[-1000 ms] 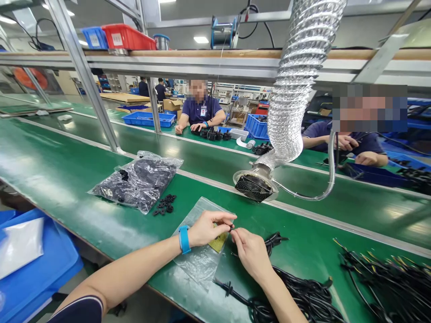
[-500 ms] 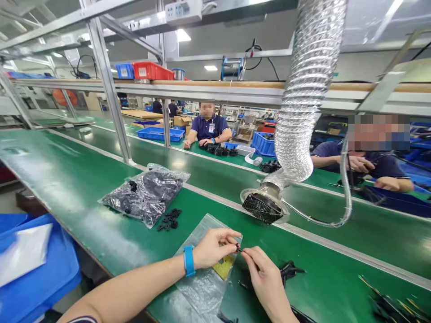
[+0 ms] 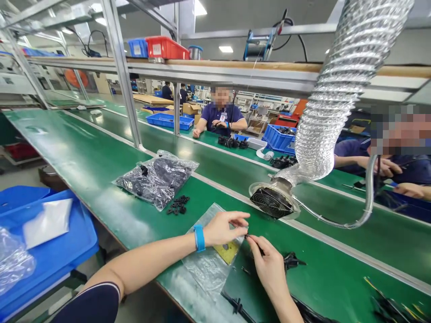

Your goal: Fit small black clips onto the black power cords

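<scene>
My right hand (image 3: 269,264) pinches a thin black cable (image 3: 247,236) close to its tip; most of it is hidden in the fingers. My left hand (image 3: 224,229), with a blue band at the wrist, has its fingers stretched out and apart, the thumb tip at the cable's end. Under the left hand lies a clear plastic bag (image 3: 205,269) with a yellow sheet (image 3: 228,252) by its edge. A black cable with a small cross-shaped part (image 3: 237,306) lies nearer me. Small black parts (image 3: 178,205) are heaped beside a clear bag of black parts (image 3: 158,177).
A fan (image 3: 272,202) on a silver duct (image 3: 323,130) hangs ahead of my hands. Black cables (image 3: 292,261) and stripped wires (image 3: 390,300) lie at the right. Blue bins (image 3: 81,224) stand left of the green bench (image 3: 84,152). Two people work across it.
The view has shifted, moving the scene. My left fingers have spread from around the cable end. Beside the clear bag, the cable with the cross-shaped part now shows more fully.
</scene>
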A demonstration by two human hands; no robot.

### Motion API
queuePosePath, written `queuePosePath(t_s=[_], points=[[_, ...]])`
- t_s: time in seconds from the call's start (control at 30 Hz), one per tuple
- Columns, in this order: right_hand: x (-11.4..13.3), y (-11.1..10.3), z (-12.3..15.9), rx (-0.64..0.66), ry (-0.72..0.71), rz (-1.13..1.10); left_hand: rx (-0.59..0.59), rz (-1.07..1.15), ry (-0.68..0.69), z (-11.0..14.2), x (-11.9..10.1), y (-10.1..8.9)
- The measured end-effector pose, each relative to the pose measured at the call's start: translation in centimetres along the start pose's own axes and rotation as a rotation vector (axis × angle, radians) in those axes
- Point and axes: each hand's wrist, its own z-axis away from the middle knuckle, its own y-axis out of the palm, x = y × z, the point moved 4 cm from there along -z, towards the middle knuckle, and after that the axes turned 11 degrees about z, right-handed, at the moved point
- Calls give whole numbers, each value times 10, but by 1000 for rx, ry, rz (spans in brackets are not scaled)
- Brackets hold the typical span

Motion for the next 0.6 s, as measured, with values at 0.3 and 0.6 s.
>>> queuePosePath(t_s=[0.3, 0.6], points=[[-3, -2, 5, -30, -54, 17, -460, 139, -53, -88, -46, -72], [5, -1, 8, 71, -141, 116, 82, 176, -391, 16, 14, 12]])
